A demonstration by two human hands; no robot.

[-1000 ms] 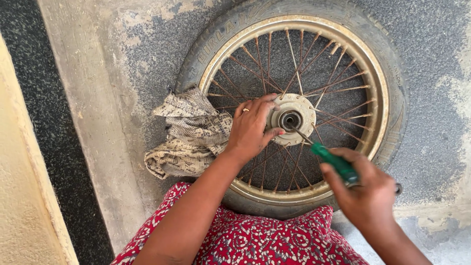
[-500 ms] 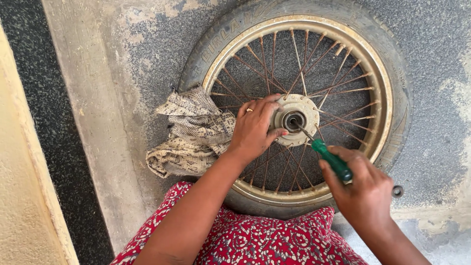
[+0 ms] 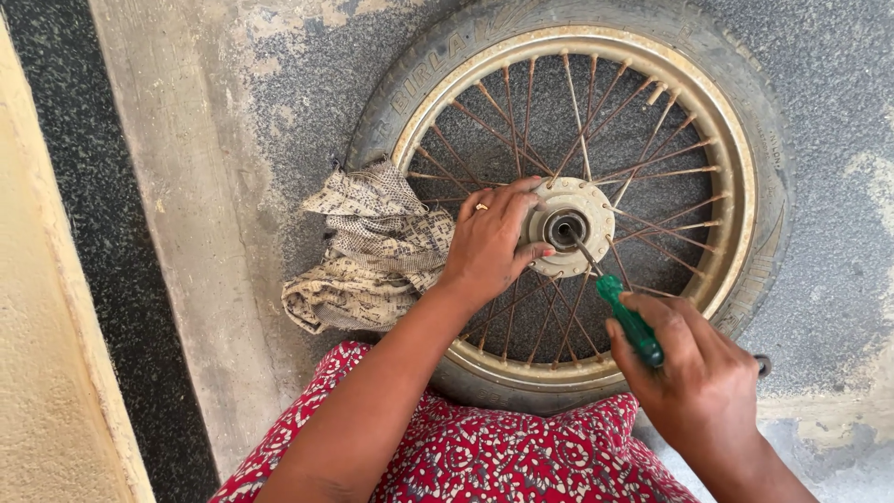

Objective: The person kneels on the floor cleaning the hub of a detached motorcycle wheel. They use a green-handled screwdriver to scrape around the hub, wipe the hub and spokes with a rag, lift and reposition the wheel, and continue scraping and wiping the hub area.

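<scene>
A spoked wheel with a tyre (image 3: 756, 121) and a dull gold rim lies flat on the ground. My left hand (image 3: 492, 242), with a ring on one finger, rests on the left side of the round metal hub (image 3: 585, 200) and steadies it. My right hand (image 3: 694, 373) grips a green-handled screwdriver (image 3: 629, 319). Its metal tip reaches into the dark hole at the hub's centre.
A crumpled patterned cloth (image 3: 372, 247) lies against the wheel's left edge. The ground (image 3: 819, 56) is rough grey concrete, with a dark strip and a pale raised kerb (image 3: 56, 373) at the left. A red patterned garment (image 3: 503, 456) covers my lap at the bottom.
The view has shifted slightly. My right hand has moved a little with the screwdriver, its tip staying at the hub's centre. My left hand stays on the hub.
</scene>
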